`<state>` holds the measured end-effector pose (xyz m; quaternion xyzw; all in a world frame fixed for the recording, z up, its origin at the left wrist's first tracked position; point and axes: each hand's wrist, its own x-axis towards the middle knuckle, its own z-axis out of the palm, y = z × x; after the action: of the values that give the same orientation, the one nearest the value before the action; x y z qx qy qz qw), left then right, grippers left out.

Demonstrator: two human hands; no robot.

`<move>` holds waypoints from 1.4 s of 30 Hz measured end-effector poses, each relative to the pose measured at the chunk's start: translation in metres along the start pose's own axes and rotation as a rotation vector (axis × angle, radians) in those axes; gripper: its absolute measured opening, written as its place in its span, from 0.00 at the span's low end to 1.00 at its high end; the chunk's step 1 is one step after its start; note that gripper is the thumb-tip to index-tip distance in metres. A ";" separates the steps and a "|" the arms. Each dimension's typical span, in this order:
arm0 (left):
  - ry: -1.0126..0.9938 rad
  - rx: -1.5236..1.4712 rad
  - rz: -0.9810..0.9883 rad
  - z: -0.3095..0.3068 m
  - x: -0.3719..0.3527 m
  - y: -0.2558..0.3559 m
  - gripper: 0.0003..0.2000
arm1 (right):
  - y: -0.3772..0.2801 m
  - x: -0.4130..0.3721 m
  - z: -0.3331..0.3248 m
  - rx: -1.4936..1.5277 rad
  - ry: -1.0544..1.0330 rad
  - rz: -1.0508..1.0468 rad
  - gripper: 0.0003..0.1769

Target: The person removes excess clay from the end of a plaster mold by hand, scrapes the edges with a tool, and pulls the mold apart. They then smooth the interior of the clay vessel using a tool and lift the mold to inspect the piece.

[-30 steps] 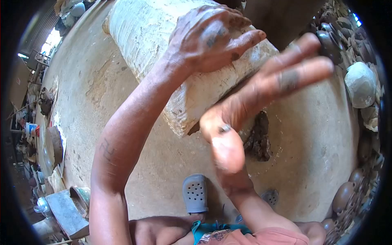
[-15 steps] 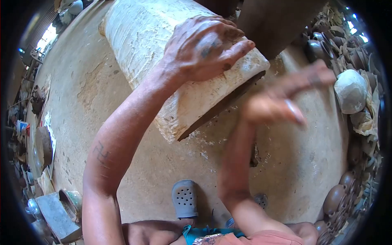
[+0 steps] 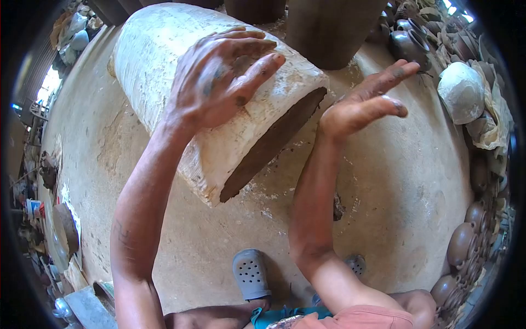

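Note:
A big whitish cylinder mould (image 3: pixel 164 71) lies on its side on the dusty floor, its open dark end (image 3: pixel 271 142) facing me. My left hand (image 3: pixel 219 77) rests flat on top of the cylinder with fingers spread. My right hand (image 3: pixel 367 101) hovers open in the air just right of the open end, palm turned toward it, touching nothing. A dark lump of clay (image 3: pixel 338 208) lies on the floor behind my right forearm, mostly hidden.
Dark clay pots (image 3: pixel 463 244) line the right edge, with a pale round pot (image 3: pixel 461 90) at upper right. Tall dark vessels (image 3: pixel 329 27) stand behind the cylinder. My grey clog (image 3: pixel 250 273) is on the floor below. Clutter lies along the left edge.
My right hand swung away from the cylinder's end and is now raised to its right. The cylinder's open end is now uncovered. My left hand stayed on top.

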<state>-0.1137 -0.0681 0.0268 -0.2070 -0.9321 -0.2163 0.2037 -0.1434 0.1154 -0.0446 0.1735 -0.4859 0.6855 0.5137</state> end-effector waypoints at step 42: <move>-0.053 -0.108 0.019 -0.002 0.004 -0.006 0.31 | 0.168 -0.078 -0.099 -0.379 -0.102 0.373 0.42</move>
<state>-0.1194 -0.0728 0.0290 -0.2320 -0.9223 -0.2586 0.1694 -0.2319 0.1572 -0.2297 0.0159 -0.6546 0.6554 0.3764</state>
